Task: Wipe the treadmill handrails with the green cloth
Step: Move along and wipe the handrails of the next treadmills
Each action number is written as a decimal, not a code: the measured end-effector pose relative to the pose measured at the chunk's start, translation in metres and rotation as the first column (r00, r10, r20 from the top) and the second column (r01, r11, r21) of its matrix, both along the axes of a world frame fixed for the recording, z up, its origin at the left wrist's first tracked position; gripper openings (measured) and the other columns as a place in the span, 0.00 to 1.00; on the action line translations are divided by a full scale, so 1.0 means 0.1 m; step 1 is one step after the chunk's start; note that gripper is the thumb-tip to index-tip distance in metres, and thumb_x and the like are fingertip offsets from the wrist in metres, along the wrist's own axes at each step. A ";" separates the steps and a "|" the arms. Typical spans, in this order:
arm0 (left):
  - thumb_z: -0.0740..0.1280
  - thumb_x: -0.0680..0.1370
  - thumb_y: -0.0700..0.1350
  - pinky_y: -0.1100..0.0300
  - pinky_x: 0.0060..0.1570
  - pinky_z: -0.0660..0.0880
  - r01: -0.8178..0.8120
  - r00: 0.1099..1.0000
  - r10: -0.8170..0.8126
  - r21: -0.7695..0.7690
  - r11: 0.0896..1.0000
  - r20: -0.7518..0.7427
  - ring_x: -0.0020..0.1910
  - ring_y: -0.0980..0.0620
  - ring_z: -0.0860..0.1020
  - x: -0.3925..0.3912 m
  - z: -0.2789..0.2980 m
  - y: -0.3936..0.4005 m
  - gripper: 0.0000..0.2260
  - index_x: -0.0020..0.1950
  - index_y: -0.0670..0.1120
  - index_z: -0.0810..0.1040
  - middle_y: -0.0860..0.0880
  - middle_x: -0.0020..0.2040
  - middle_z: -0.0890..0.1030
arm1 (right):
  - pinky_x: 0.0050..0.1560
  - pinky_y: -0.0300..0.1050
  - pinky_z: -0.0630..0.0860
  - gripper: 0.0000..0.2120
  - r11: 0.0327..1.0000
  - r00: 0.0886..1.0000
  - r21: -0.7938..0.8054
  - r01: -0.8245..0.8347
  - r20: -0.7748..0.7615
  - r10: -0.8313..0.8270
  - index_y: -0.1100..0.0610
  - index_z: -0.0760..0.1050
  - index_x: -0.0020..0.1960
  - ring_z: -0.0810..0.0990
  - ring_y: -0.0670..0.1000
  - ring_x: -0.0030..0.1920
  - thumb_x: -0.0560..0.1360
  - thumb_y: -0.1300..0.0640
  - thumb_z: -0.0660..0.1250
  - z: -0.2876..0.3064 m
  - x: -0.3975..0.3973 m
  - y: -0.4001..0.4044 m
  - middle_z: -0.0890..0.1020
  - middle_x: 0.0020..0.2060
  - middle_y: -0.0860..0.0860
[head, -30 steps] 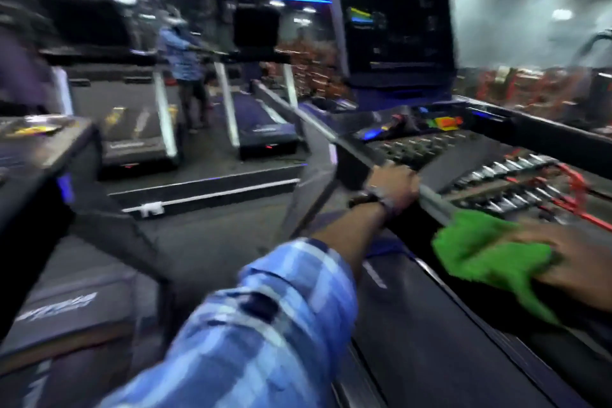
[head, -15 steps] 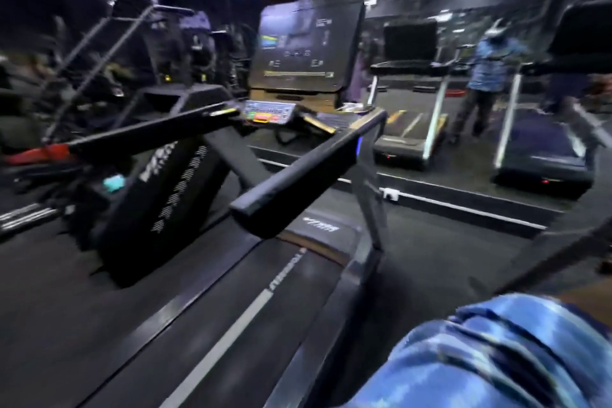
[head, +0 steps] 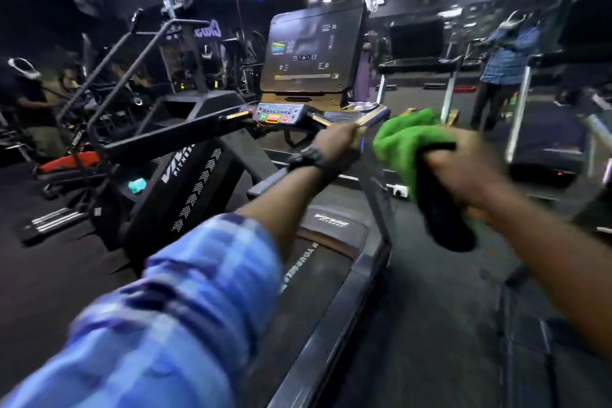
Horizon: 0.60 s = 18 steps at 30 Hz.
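While right hand (head: pixel 463 172) grips fluffy green cloth (head: pixel 402 139) around the padded black handrail (head: pixel 443 209)
Left hand (head: pixel 334 147) curls round the slim bar further up, blurry though.

— What is lost to blur or hidden?

— The right hand (head: pixel 463 172) is smeared by motion, so its fingers cannot be separated. Part of the right handrail (head: pixel 443 209) is covered by the green cloth (head: pixel 407 139) and that hand.

— And the left side?

— The left hand (head: pixel 334 146) is seen from behind; its fingertips are hidden. The blue checked sleeve (head: pixel 172 315) is blurred and cut off at the bottom edge. The console screen (head: pixel 311 53) text is too small to be read.
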<state>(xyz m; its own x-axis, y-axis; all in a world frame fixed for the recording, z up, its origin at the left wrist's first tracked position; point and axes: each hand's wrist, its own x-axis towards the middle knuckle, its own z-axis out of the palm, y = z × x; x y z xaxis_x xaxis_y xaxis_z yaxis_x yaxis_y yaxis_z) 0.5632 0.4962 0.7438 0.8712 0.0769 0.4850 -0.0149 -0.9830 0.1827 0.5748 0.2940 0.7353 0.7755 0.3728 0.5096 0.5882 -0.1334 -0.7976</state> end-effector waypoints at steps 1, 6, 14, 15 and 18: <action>0.54 0.78 0.56 0.52 0.46 0.72 -0.089 0.996 0.089 0.008 0.996 0.023 0.50 0.40 0.79 -0.14 -0.07 0.27 0.20 0.51 0.43 0.79 0.40 0.51 0.82 | 0.47 0.42 0.79 0.14 1.000 1.000 -0.026 0.014 -0.017 -0.015 0.53 0.81 0.49 0.80 0.44 0.40 0.66 0.60 0.64 -0.11 0.01 0.12 0.83 0.40 0.48; 0.54 0.80 0.51 0.52 0.52 0.72 -0.218 0.976 0.219 0.078 0.973 0.001 0.55 0.41 0.77 -0.77 -0.45 1.03 0.17 0.54 0.44 0.79 0.42 0.55 0.81 | 0.45 0.43 0.77 0.08 0.999 0.981 0.011 0.032 -0.191 -0.029 0.49 0.80 0.44 0.82 0.51 0.43 0.67 0.58 0.66 -0.55 0.02 0.92 0.84 0.41 0.48; 0.53 0.83 0.47 0.62 0.72 0.51 -0.238 0.955 0.233 -0.005 0.971 -0.182 0.75 0.47 0.59 -1.02 -1.09 1.46 0.22 0.75 0.39 0.60 0.41 0.76 0.61 | 0.55 0.44 0.75 0.20 0.967 0.872 0.197 0.163 -0.488 -0.048 0.50 0.77 0.62 0.80 0.56 0.55 0.70 0.57 0.66 -1.20 -0.37 2.18 0.83 0.54 0.52; 0.53 0.83 0.46 0.62 0.73 0.51 -0.225 0.960 0.219 -0.014 0.974 -0.173 0.75 0.48 0.60 -1.01 -1.10 1.48 0.22 0.75 0.39 0.60 0.41 0.76 0.61 | 0.55 0.43 0.73 0.20 0.959 0.868 0.211 0.190 -0.492 -0.064 0.49 0.76 0.63 0.79 0.56 0.56 0.71 0.59 0.66 -1.24 -0.44 2.31 0.82 0.56 0.53; 0.51 0.81 0.48 0.59 0.74 0.54 -0.172 0.973 0.164 -0.035 0.985 -0.165 0.75 0.48 0.60 -1.00 -1.12 1.56 0.24 0.76 0.41 0.60 0.42 0.76 0.61 | 0.63 0.49 0.72 0.25 0.933 0.908 0.282 0.223 -0.408 -0.094 0.46 0.75 0.65 0.78 0.55 0.60 0.69 0.61 0.65 -1.26 -0.55 2.65 0.81 0.61 0.51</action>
<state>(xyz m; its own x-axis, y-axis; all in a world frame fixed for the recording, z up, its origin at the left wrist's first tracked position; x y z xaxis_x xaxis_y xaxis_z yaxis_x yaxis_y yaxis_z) 0.4633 0.6526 0.6314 0.9102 0.2485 0.3313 0.1829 -0.9589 0.2168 0.5195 0.5595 0.6096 0.9679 0.0981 0.2316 0.2222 0.0973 -0.9701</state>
